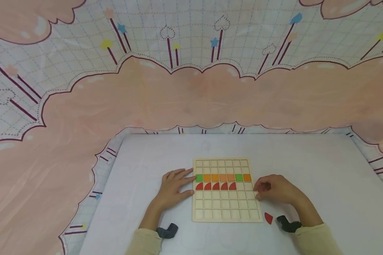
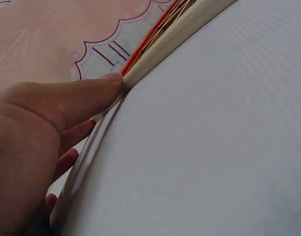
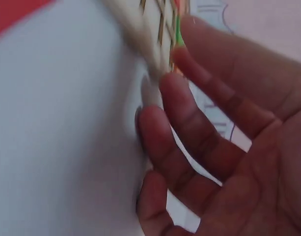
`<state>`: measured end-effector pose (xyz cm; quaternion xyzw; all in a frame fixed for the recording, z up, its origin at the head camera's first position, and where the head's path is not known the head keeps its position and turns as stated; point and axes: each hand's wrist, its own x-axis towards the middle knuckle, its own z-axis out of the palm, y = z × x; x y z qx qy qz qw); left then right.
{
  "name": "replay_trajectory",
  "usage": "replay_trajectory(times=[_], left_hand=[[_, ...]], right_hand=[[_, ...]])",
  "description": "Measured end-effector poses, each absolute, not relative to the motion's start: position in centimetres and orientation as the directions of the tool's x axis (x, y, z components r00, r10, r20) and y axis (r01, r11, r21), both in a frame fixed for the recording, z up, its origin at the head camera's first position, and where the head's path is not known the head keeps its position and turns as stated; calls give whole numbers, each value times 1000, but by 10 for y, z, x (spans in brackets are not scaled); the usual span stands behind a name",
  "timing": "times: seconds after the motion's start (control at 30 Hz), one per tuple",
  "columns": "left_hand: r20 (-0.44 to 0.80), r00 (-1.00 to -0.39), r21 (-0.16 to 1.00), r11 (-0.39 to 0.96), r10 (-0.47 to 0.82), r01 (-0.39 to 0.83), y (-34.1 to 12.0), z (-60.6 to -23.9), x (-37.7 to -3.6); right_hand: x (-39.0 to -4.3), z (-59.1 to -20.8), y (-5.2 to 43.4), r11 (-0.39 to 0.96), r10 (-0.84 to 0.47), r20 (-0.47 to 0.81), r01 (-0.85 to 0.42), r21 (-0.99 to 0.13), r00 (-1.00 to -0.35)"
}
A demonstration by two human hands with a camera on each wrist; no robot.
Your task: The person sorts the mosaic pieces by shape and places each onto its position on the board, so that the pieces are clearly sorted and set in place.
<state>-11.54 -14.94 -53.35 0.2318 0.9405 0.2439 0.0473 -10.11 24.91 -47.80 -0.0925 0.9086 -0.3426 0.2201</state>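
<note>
A wooden grid board (image 1: 226,207) lies on the white table. One row holds green and orange square tiles (image 1: 223,177); the row below holds several red quarter-circle pieces (image 1: 215,186). My left hand (image 1: 175,187) lies flat at the board's left edge with its fingers straight. Its thumb (image 2: 91,93) presses against the board's side (image 2: 179,29). My right hand (image 1: 274,189) rests at the board's right edge, fingers loosely bent and holding nothing. Its fingertips (image 3: 155,118) touch the table beside the board's edge (image 3: 150,29). A loose red quarter-circle piece (image 1: 268,217) lies near my right wrist.
A pink and white patterned cloth (image 1: 191,88) hangs behind and around the table (image 1: 322,177). Black wrist camera mounts sit on both forearms (image 1: 167,231) (image 1: 287,224). A corner of the red piece (image 3: 13,12) shows in the right wrist view.
</note>
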Motion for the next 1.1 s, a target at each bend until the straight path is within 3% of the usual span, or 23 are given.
replay_trajectory(times=[0.5,1.1], left_hand=[[33,-889,486,769,457,414,-149,-530,-114],[16,-890,483,775,456,406,-148,-530,-113]], right_hand=[[-97,-479,261,753,-451,-356,-135,-643,-819],[-98,-483,261,794,-440,-363,-167,-584,-822]])
